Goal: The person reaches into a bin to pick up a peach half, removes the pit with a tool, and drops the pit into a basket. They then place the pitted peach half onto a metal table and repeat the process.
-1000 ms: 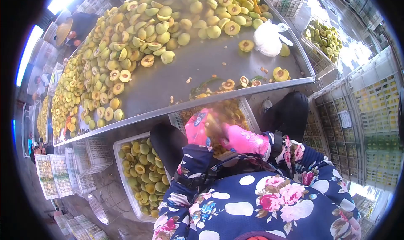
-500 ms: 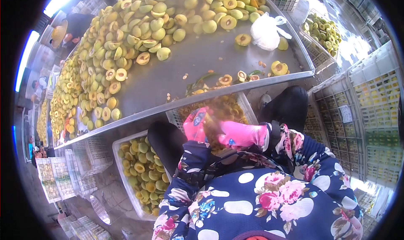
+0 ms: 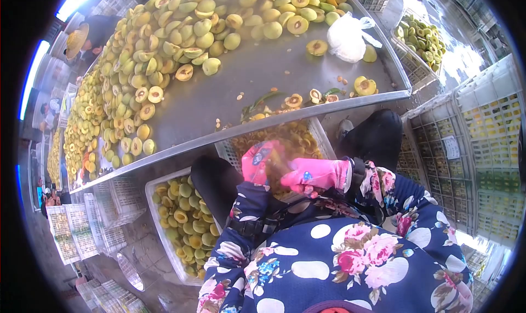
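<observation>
Both hands wear pink gloves and are close together over my lap, just below the table's front edge. My left hand [image 3: 263, 162] is closed, its fingers curled toward the right hand. My right hand [image 3: 316, 176] is closed too, with fingertips pointing left. A brownish-yellow smear hangs between and above them, so whatever they hold cannot be made out. Beneath them, a white crate [image 3: 327, 144] holds yellow fruit scraps [image 3: 304, 139]. By my left leg is another white crate [image 3: 153, 203] of green fruit halves [image 3: 186, 220].
On the metal table [image 3: 219, 99] lies a large heap of halved green fruit [image 3: 181, 39]. A white plastic bag [image 3: 346, 39] sits at its right, near loose halves and pits. Stacked crates [image 3: 466, 154] stand at the right. Another person [image 3: 90, 36] is at the far left.
My hands stay together, with my right fingers shifting slightly lower and the left glove turning a little. The view has moved slightly.
</observation>
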Demonstrator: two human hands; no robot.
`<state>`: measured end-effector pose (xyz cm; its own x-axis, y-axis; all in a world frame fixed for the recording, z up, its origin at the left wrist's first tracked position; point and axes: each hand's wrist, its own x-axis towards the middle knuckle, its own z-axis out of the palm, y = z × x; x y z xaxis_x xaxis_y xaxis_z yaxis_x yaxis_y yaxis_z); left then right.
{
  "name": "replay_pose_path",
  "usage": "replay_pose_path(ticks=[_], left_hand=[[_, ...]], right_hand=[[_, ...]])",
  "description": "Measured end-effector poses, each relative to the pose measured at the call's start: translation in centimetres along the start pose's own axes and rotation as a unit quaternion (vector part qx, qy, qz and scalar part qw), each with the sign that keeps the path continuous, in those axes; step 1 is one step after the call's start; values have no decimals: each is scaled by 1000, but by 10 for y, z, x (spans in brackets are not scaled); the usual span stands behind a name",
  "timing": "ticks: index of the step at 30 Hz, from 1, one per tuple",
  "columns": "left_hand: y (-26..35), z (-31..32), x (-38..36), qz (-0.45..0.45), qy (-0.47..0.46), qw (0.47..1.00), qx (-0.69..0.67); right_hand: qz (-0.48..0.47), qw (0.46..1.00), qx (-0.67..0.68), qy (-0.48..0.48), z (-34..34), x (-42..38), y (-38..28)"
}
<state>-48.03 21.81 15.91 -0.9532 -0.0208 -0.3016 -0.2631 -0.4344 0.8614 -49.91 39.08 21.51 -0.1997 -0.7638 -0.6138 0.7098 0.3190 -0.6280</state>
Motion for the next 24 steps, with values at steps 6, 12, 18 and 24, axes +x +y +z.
replay_pose_path(ticks=[6,12,18,24], left_hand=[[-1,16,3,-30,19,969,-243],[15,-28,-7,107,72,991,17],[68,-128,-113,205,284,905,243],[-11,-303,-285,167,556,809,91]], right_hand=[[-66,969,208,-114,12,5,9],[-44,997,-3,57,9,-1,6],[8,924,-344,167,-29,30,68],[54,970,-150,182,-23,29,70]])
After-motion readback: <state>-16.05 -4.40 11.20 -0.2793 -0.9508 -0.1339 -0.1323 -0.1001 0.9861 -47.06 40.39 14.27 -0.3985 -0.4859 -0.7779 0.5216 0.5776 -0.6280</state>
